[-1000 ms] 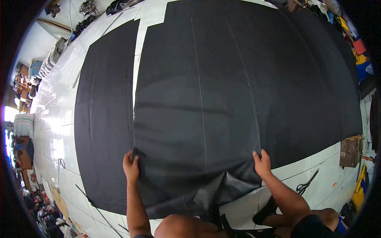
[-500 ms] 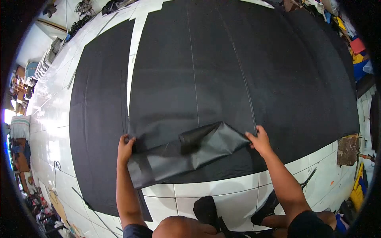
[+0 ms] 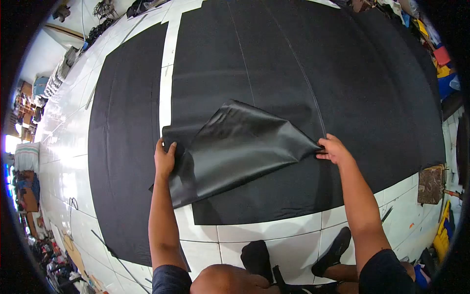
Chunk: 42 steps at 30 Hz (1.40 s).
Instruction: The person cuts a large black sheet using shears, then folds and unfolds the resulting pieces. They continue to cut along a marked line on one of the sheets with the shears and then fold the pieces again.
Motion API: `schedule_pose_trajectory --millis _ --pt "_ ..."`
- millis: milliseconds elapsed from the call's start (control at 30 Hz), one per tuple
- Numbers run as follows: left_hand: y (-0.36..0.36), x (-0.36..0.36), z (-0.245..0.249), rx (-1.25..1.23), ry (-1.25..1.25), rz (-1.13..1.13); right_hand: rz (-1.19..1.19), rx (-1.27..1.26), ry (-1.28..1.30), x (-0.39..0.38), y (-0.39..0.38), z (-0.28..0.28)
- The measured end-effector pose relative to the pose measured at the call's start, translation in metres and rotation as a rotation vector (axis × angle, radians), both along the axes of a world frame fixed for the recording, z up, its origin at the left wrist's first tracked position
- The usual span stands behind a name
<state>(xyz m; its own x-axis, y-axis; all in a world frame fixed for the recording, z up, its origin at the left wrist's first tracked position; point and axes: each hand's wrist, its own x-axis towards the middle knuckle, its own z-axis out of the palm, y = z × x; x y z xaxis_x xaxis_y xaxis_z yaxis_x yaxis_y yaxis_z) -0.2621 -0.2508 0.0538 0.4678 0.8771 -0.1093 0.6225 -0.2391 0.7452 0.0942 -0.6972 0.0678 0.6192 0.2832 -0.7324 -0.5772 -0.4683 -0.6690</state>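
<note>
A wide black sheet [image 3: 382, 98] with thin pale lines lies over the tiled floor. Its near part is folded back, and the shiny dark underside [image 3: 245, 147] faces up. My left hand [image 3: 165, 156] pinches the left end of this fold, beside the gap between the two sheets. On the right, my right hand [image 3: 334, 149] grips the fold's corner close to a pale line, thumb and fingers together. A narrower black sheet [image 3: 122, 147] lies flat at the left.
White floor tiles [image 3: 274, 232] show along the near edge, beside my dark-covered feet [image 3: 256, 259]. A worn brown block [image 3: 431, 185] sits at the right. Long thin rods [image 3: 117, 259] lie at the lower left. Piled items line both sides.
Both hands have moved away from my body, the right one also slightly rightward. The folded part has spread larger and farther forward, and more floor shows between the sheets.
</note>
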Motion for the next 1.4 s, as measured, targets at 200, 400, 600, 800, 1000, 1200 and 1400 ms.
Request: schedule_pose_trajectory --millis 200,400,600,800,1000,1200,1400 --pt "-0.025 -0.037 -0.008 -0.233 0.048 -0.052 0.075 -0.081 0.106 -0.006 -0.038 0.026" --pt "-0.033 -0.052 -0.024 -0.172 0.099 -0.043 0.539 -0.354 -1.138 -0.049 0.012 0.031" --pt "-0.037 -0.056 -0.042 -0.123 -0.004 -0.002 0.840 -0.331 -1.051 -0.089 0.034 0.014" --pt "-0.036 -0.055 -0.038 -0.114 0.049 0.013 0.786 0.091 -0.656 -0.077 -0.001 0.048" --pt "-0.037 -0.055 -0.045 -0.121 0.017 0.046 1.222 -0.070 -0.954 -0.111 -0.094 0.062" --pt "-0.039 -0.059 -0.037 -0.179 0.002 0.044 1.124 -0.115 -1.000 -0.118 -0.125 0.044" --pt "-0.044 -0.068 -0.010 -0.234 0.213 -0.119 0.519 -0.229 -0.772 -0.109 -0.110 0.036"
